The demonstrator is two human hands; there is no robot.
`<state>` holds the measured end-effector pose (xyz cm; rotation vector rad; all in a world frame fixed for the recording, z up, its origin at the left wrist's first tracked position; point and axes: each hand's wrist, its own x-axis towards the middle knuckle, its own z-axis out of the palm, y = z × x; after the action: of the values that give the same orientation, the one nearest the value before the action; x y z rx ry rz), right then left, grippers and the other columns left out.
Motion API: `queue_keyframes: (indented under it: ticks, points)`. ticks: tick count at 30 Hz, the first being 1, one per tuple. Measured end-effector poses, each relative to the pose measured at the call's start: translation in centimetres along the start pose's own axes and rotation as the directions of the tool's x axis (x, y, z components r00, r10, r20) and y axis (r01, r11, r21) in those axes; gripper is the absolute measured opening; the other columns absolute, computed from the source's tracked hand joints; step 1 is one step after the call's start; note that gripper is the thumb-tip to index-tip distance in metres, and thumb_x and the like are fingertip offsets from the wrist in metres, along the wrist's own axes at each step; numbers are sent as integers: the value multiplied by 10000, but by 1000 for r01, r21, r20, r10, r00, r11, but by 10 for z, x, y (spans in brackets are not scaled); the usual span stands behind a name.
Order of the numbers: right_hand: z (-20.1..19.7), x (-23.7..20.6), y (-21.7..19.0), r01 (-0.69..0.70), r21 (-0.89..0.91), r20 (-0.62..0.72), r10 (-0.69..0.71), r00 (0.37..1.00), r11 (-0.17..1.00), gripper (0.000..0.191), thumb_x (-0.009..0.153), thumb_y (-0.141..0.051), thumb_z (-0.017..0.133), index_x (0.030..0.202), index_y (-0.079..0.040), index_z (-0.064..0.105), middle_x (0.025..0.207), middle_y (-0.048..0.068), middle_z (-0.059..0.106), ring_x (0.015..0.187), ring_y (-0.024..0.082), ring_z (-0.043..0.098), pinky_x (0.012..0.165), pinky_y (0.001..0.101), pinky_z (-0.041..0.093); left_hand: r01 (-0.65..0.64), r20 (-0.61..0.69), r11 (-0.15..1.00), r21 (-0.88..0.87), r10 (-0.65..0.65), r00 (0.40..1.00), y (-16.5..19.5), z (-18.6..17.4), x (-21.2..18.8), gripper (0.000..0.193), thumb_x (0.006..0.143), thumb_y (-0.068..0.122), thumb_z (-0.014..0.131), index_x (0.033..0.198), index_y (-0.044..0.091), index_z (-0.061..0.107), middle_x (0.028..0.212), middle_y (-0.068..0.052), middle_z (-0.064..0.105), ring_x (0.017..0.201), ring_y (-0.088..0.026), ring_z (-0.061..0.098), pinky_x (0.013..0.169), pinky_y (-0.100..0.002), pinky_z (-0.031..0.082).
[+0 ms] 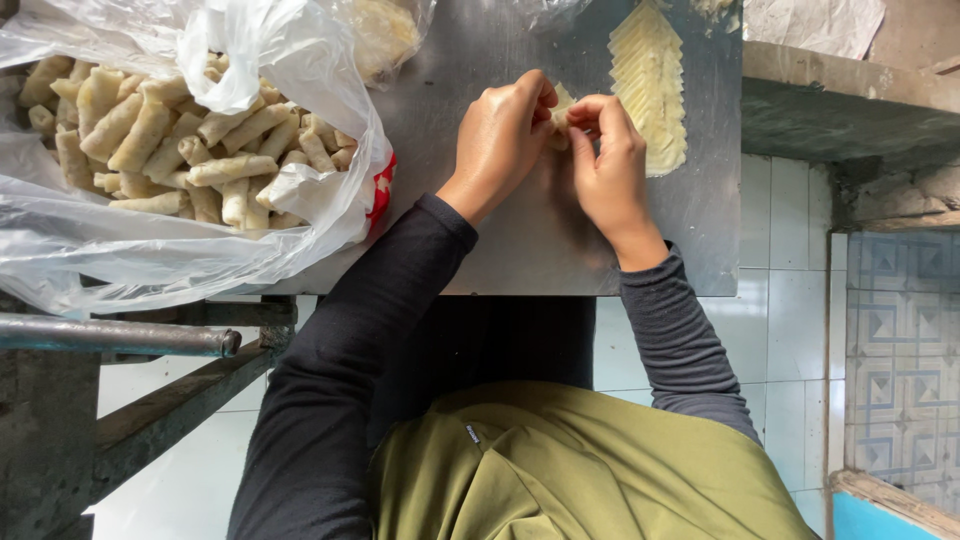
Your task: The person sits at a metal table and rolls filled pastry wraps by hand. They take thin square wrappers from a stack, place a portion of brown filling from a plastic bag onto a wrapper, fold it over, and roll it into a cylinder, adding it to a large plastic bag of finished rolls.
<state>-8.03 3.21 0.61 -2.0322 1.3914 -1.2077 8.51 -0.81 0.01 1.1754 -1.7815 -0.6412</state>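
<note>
My left hand [500, 135] and my right hand [610, 160] meet over a metal table [530, 240]. Both pinch a small pale piece of dough wrapper [562, 103] between their fingertips. Most of that piece is hidden by my fingers. Just right of my right hand lies a stack of pale ridged dough sheets [648, 80] on the table. To the left, a clear plastic bag [160, 250] holds several rolled pale pastry sticks [170, 140].
A second plastic bag with pale contents [385, 35] lies at the table's far edge. A metal pipe [120, 338] and frame stand lower left. White floor tiles [790, 300] and patterned tiles [900, 350] are on the right, under a concrete ledge [840, 100].
</note>
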Motion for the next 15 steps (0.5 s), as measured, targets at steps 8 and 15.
queue_keyframes:
  ticks: [8,15]
  points:
    - [3,-2,-5,90,-125,8,-90,996,988,277,938,162,633,1187,41,658,1143,153,596,992,260,686,840,327,584,-49,3,998,42,49,999,-1,-1,1,164,801,27,738,941,62,660,816,-104,747,769,-309,737,628,-403,560]
    - [-5,-2,-5,149,-180,70,-139,988,972,218,946,170,614,1117,60,692,1164,140,609,1008,269,695,856,334,590,-139,197,988,64,124,973,-2,-14,5,207,722,116,823,860,59,679,773,-109,733,738,-298,730,627,-401,551]
